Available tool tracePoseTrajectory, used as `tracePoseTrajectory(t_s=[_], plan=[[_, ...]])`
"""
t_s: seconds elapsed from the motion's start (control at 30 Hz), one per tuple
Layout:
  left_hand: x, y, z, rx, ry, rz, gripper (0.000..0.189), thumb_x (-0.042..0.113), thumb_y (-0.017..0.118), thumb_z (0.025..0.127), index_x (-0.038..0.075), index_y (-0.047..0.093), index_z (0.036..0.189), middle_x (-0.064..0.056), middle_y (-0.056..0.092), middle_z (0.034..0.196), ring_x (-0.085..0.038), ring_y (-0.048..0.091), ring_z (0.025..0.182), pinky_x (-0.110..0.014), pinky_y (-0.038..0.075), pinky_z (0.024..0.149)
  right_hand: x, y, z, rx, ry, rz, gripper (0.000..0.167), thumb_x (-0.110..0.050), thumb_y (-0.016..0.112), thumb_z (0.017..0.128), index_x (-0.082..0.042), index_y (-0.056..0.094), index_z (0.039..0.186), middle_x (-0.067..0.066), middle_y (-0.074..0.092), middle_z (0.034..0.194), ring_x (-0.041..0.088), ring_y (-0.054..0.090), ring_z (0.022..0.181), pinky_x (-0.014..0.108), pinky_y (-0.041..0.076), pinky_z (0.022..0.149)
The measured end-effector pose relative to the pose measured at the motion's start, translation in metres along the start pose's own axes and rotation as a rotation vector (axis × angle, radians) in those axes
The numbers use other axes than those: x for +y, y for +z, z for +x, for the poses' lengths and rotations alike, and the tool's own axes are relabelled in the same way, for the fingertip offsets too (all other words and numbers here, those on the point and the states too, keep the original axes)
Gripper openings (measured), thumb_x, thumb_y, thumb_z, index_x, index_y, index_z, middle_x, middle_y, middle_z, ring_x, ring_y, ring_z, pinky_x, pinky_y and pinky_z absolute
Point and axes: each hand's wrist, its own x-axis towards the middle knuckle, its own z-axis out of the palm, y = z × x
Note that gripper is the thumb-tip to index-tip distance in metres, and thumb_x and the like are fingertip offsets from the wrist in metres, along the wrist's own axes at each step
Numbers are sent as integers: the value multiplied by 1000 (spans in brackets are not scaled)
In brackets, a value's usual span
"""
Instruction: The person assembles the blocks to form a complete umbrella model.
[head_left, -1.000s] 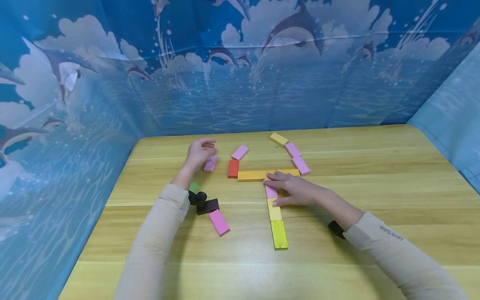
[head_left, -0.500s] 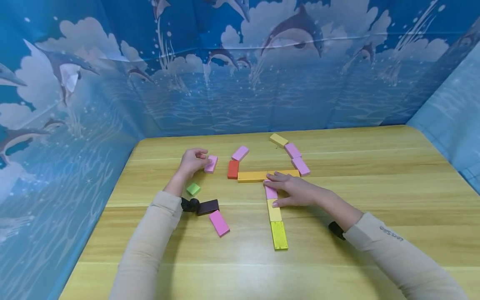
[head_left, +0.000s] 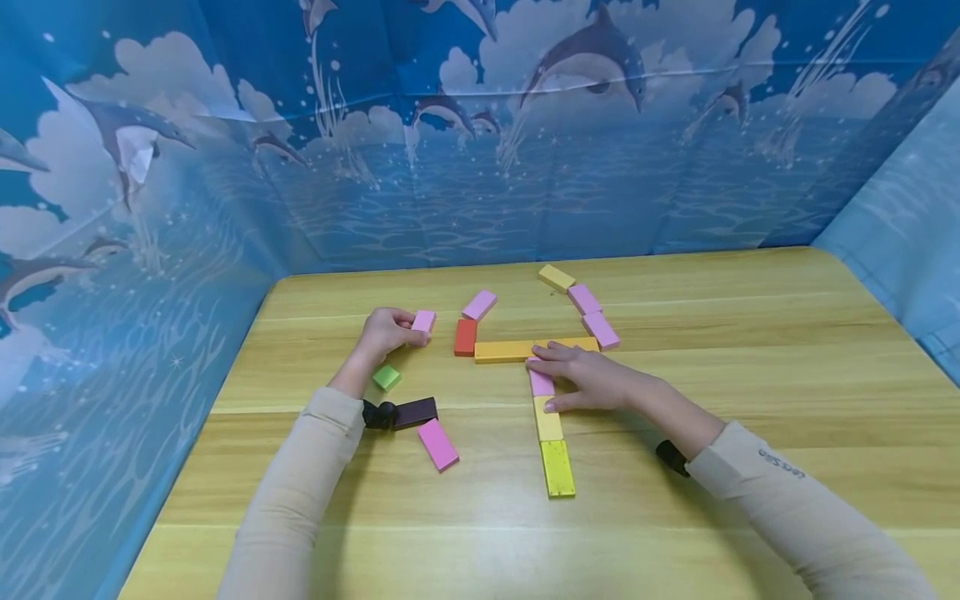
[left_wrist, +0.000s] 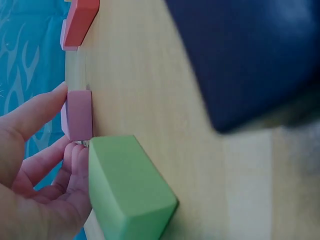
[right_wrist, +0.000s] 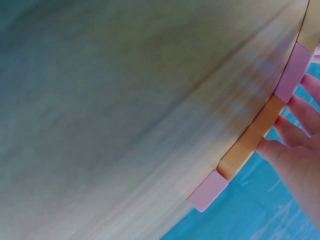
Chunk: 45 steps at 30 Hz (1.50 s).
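My left hand (head_left: pixel 384 332) has its thumb and index finger on opposite sides of a pink block (head_left: pixel 424 322) at the left of the table, pinching it. The left wrist view shows that pink block (left_wrist: pixel 80 115) between thumb and fingertips, beside a green block (left_wrist: pixel 130 185). Fingers spread, my right hand (head_left: pixel 588 377) rests over the row of blocks at the middle. Its fingertips lie at the long orange bar (head_left: pixel 502 352), a pink block (head_left: pixel 541 382) and a pale yellow block (head_left: pixel 548 421). From the right wrist, the orange bar (right_wrist: pixel 252 137) shows beside those fingers.
A bright yellow block (head_left: pixel 558 469) ends the row nearest me. Red (head_left: pixel 465 337) and pink (head_left: pixel 479 305) blocks stand left of centre. Two pink blocks (head_left: pixel 600 330) and a yellow one (head_left: pixel 557 278) curve at the right. A dark block (head_left: pixel 416 413) touches a pink one (head_left: pixel 438 445).
My left hand drew back left of the pink block, then closed thumb and finger on it; the block has shifted slightly away from me. My right hand stays in place.
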Motion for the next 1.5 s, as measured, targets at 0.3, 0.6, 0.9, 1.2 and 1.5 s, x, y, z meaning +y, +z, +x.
tracePoseTrajectory(t_s=[0.3, 0.6, 0.9, 1.2, 1.5], plan=[[1, 2, 0, 12, 47, 117, 39, 12, 78, 73, -3, 67, 108, -15, 59, 101, -21, 47, 80, -26, 39, 64, 1, -1, 0, 2, 5, -4, 68, -38, 64, 87, -3, 41, 140, 20, 30, 147, 42, 20, 136, 58, 22, 104], [5, 8, -1, 32, 110, 223, 31, 10, 76, 75, -2, 67, 103, -15, 62, 98, -23, 53, 82, -29, 43, 69, 1, 0, -1, -2, 10, 4, 68, -40, 63, 87, -4, 41, 141, 19, 31, 147, 41, 20, 136, 57, 22, 105], [6, 11, -1, 6, 95, 155, 33, 5, 75, 76, 0, 60, 105, -17, 61, 105, -28, 56, 92, -33, 47, 74, 0, 0, -1, -9, 18, 22, 69, -41, 63, 87, -4, 40, 141, 19, 30, 147, 41, 19, 136, 58, 22, 104], [1, 9, 4, -20, 57, -17, 34, -3, 70, 77, -4, 61, 110, -19, 58, 105, -27, 55, 94, -25, 48, 70, 0, 0, -1, -6, 13, 30, 70, -40, 63, 87, -4, 39, 141, 19, 30, 148, 40, 19, 136, 59, 22, 104], [3, 4, 2, -66, 7, -162, 36, -7, 65, 80, -9, 58, 115, -18, 55, 105, -24, 53, 94, -28, 51, 78, -1, 0, 0, -6, 6, 21, 69, -40, 63, 87, -4, 39, 141, 19, 30, 148, 41, 20, 136, 58, 22, 104]])
